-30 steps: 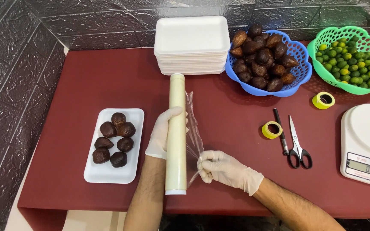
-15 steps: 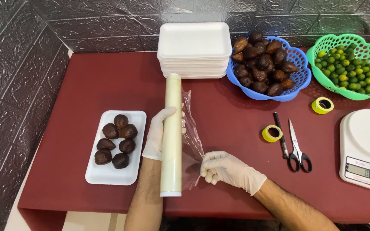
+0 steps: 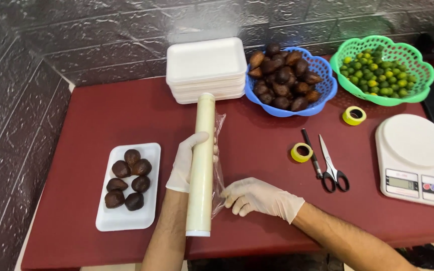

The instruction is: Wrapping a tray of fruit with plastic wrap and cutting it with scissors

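On the dark red surface (image 3: 101, 115), the left hand (image 3: 187, 163) wraps its grip around the cling-film roll (image 3: 202, 165) while the right hand (image 3: 259, 196) pinches the film's loose edge (image 3: 219, 165); steady, even pulling would likely prevent wrinkles.

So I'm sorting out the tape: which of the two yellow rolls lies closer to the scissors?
The yellow tape roll just left of the scissors; the other roll lies farther back, near the green basket.
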